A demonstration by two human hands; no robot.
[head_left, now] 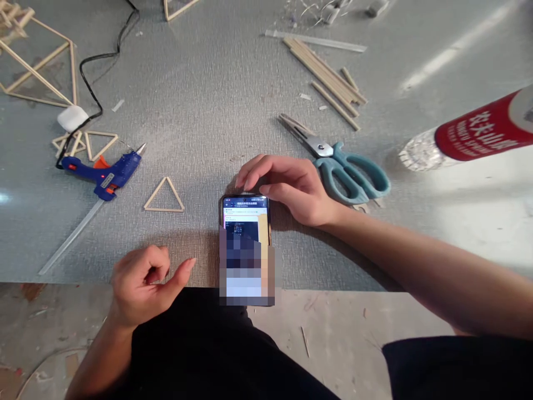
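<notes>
Landmark: phone (245, 222), lying flat at the near edge of the bench (208, 89), screen lit.
Left hand (144, 283): just left of the phone, clear of it; fingers loosely curled, thumb out, grip holding nothing.
Right hand (287, 186): at the phone's far end, palm down, fingertips resting on or just over its top edge; grip relaxed, closed on nothing.
Stick triangle (164, 195): left of the phone, a little farther off, lying flat, three sides joined.
Scissors (337, 164): right of the phone, just behind the right hand, teal handles, blades shut.
Glue gun (104, 169): well left of the phone, blue, lying on its side, cord trailing away.
Small triangles (85, 144): beyond the glue gun, several overlapping.
Loose sticks (327, 75): far right of the phone, a bundle not yet used.
Bottle (470, 136): far right, red label, on its side.
Large frame (37, 66): far left corner, open stick structure.
Progress, judged: several triangles and a frame glued; sticks left over; both hands off the tools, by the phone.
</notes>
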